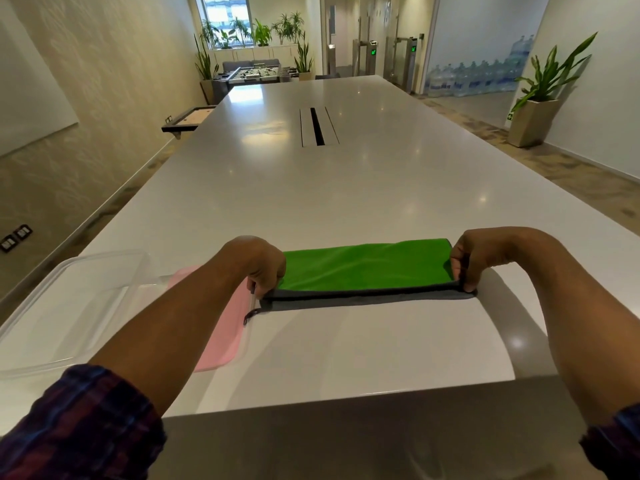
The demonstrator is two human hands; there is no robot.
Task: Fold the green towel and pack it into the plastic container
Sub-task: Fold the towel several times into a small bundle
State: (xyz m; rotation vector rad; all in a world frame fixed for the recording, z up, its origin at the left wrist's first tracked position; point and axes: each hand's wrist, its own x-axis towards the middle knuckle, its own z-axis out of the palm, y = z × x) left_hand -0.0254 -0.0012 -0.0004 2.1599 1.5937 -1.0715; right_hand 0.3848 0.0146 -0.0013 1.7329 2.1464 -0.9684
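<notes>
The green towel (367, 265), grey on its underside, lies folded into a long narrow strip across the white table (346, 188). My left hand (258, 265) pinches its left end at the near edge. My right hand (479, 259) pinches the right end, fingertips on the near corner. A grey band of the lower layer shows along the front edge, and a small dark loop hangs at the left corner. The clear plastic container (65, 306) stands open at the left, beside my left forearm.
A pink lid (221, 337) lies flat between the container and the towel, partly under my left arm. A cable slot (317, 126) runs along the table's middle. The table's near edge is close below my arms. Potted plants stand by the walls.
</notes>
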